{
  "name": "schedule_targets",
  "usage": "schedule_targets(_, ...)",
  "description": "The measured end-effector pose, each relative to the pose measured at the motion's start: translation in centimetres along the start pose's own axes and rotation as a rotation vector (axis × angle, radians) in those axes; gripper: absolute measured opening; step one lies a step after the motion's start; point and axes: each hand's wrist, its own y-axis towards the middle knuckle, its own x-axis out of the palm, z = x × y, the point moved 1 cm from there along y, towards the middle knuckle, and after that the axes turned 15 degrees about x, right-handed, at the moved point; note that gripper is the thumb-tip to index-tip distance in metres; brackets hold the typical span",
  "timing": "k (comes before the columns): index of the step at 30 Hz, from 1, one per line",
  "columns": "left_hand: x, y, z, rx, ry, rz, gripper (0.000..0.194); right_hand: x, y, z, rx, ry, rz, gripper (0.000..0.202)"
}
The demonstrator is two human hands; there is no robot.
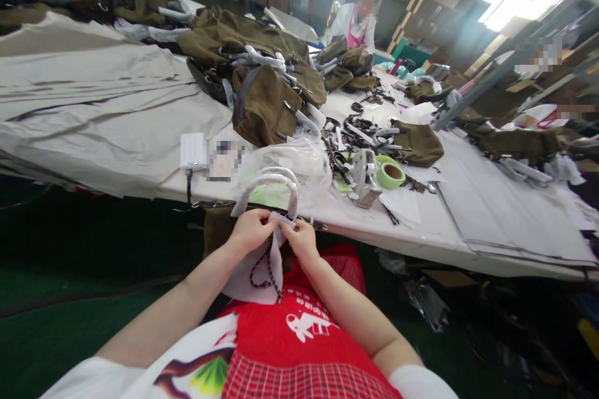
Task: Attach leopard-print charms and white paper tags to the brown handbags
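At the table's front edge, an olive bag (pixel 216 230) has white-wrapped handles (pixel 294 190) standing up. My left hand (pixel 253 229) and my right hand (pixel 302 238) meet just below the handles. Both pinch a piece of thin white wrapping (pixel 277 249), with their fingertips nearly touching. A black-and-white cord (pixel 270 271) hangs in a loop below my fingers, over a pale sheet. Clear plastic (pixel 304 162) lies behind the handles.
Olive bags (pixel 269 103) are heaped on the table (pixel 337 209). Green tape (pixel 390 173), a metal dispenser (pixel 365 177) and dark straps (pixel 349 131) lie to the right. A white box (pixel 192 151) with a cable sits left. A person (pixel 353 22) stands beyond.
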Motion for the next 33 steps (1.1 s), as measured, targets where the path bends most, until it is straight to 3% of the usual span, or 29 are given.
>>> schedule_targets(6,1.1,0.0,0.3,-0.017,-0.048,0.05,0.025,-0.1,-0.3,0.1,-0.015,-0.01,0.008,0.032)
schedule_targets(13,2.2,0.1,-0.3,-0.159,-0.316,-0.01,0.044,-0.6,-0.3,0.1,-0.002,-0.022,0.007,0.031)
schedule_targets(20,1.7,-0.3,0.2,-0.278,-0.661,0.011,0.033,-1.2,-0.4,0.2,0.032,-0.054,-0.136,0.03)
schedule_targets(22,1.6,-0.4,0.2,-0.274,-0.7,-0.007,0.032,-1.2,-0.3,0.4,0.042,-0.077,-0.124,0.031)
schedule_targets(29,2.3,0.0,0.0,-0.254,-0.601,-0.124,0.043,-1.3,0.6,0.7,0.059,-0.088,-0.032,0.041)
schedule_targets(33,2.3,-0.3,0.6,-0.121,-0.423,-0.162,0.047,-1.1,0.6,0.8,0.044,-0.066,-0.03,0.042)
